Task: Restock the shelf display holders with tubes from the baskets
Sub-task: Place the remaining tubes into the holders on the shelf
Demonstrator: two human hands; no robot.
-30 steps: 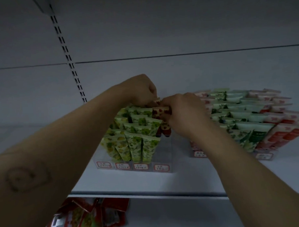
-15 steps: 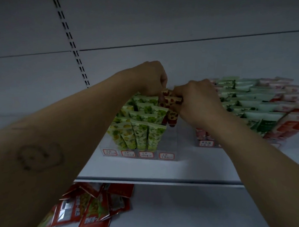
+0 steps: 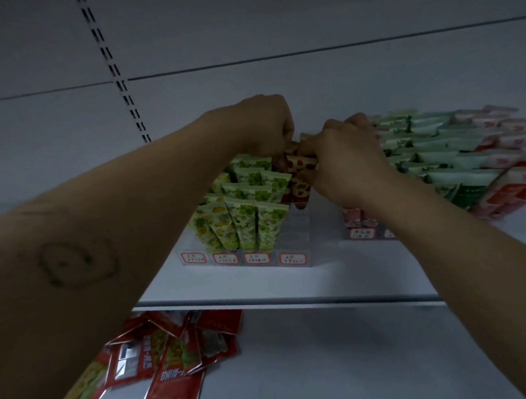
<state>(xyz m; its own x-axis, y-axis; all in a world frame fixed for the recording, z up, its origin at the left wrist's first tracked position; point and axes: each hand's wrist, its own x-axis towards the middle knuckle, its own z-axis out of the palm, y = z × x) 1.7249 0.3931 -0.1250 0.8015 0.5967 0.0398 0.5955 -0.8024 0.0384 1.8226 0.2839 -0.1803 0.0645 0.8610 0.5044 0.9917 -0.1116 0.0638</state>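
Change: both hands have stayed bunched at the rear of the clear display holder [image 3: 296, 237]; only the head camera has shifted, so more of the lower shelf now shows.
Meaning for task: judged mid-insertion. The tube is not yet released, so this lane's restock is barely begun.
Left hand [image 3: 261, 124]: fingers curled and pressed to the left end of the red-printed tube [image 3: 301, 166], apparently pinching it; the fingertips are partly hidden.
Right hand [image 3: 341, 159]: closed, pinching the same tube's right end.
Tube location: at the top rear of the holder's right-most lane, crimped end up, above other red tubes [image 3: 300, 188] already standing there.
Holder stock: green-printed tubes [image 3: 250, 218] fill the three lanes to the left; the right-most lane holds tubes only at its rear.
Surroundings: a second, packed holder [image 3: 359, 232] stands just right of the first. Red sachets [image 3: 172, 354] lie on the shelf below and to its left.
Obstruction: the neighbouring green tubes crowd the left hand, and both forearms cross over the holder's front.
Baskets: not in view.
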